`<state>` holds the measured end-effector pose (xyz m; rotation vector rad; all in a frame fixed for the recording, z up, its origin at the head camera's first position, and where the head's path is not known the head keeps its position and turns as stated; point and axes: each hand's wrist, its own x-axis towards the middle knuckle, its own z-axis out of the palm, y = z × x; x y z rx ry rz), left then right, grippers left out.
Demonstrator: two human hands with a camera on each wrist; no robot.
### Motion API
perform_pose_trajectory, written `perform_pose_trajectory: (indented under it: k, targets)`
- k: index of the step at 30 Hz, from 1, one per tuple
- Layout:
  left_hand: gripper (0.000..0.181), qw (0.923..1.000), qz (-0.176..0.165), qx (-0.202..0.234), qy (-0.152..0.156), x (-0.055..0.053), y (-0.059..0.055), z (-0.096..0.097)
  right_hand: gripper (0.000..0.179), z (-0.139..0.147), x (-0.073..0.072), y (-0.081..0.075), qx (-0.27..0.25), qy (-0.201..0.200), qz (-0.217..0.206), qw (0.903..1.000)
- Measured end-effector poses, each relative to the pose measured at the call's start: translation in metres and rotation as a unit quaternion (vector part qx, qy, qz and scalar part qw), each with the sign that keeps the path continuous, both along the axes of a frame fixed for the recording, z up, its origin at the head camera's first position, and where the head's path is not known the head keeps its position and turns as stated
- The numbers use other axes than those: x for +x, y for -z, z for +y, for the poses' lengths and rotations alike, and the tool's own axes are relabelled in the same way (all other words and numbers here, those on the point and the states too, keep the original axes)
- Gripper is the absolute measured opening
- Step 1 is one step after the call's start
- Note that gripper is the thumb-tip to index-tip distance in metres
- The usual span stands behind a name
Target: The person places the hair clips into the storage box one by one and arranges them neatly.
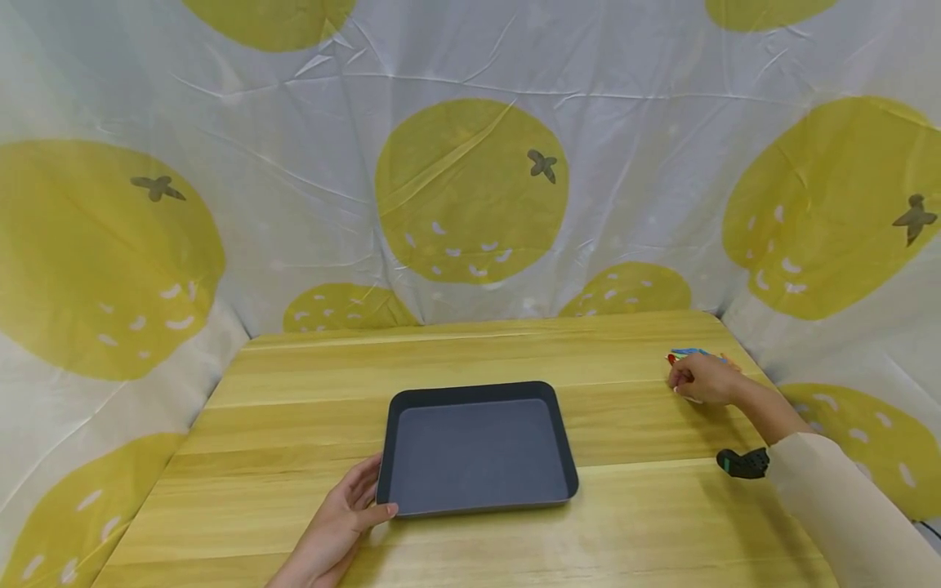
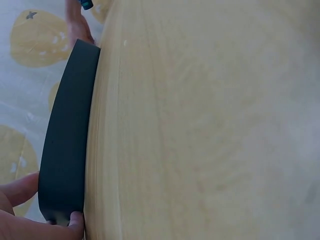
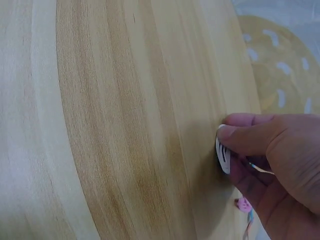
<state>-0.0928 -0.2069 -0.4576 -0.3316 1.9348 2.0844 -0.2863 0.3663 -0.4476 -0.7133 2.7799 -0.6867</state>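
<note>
A dark grey rectangular baking tray (image 1: 478,453) lies on the wooden table. My left hand (image 1: 345,510) grips its near left corner, thumb over the rim and fingers along the outer side. In the left wrist view the tray's long side wall (image 2: 70,125) rises from the tabletop. Far to the right, my right hand (image 1: 702,378) pinches a small white piece with dark slots (image 3: 223,152) between thumb and fingers. Its exact kind I cannot tell. Thin colourful pieces (image 1: 687,352) in blue, red and orange lie beside that hand, partly hidden by it. A small pink piece (image 3: 244,204) shows below the fingers.
The wooden table (image 1: 309,384) reaches back to a white cloth (image 1: 625,163) printed with big yellow fruit, which also hangs at both sides. A black wrist device (image 1: 742,464) with a teal mark sits under the right forearm, between the tray and the table's right edge.
</note>
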Motion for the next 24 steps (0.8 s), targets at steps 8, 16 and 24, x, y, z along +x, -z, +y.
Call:
perform_pose_trajectory:
  k: [8,16,24]
  targets:
    - [0.085,1.0000,0.002,0.006,0.005,0.000,0.000,-0.001,0.007,0.000,0.001,-0.001,0.001,-0.013,0.022,0.9997]
    - [0.085,1.0000,0.003,0.003,0.007,-0.001,0.000,-0.002,0.007,-0.005,0.000,-0.009,-0.039,-0.006,-0.006,0.9992]
    - [0.085,1.0000,-0.005,-0.004,0.001,-0.002,0.000,-0.002,0.016,-0.018,-0.001,-0.019,-0.089,0.007,-0.062,0.9940]
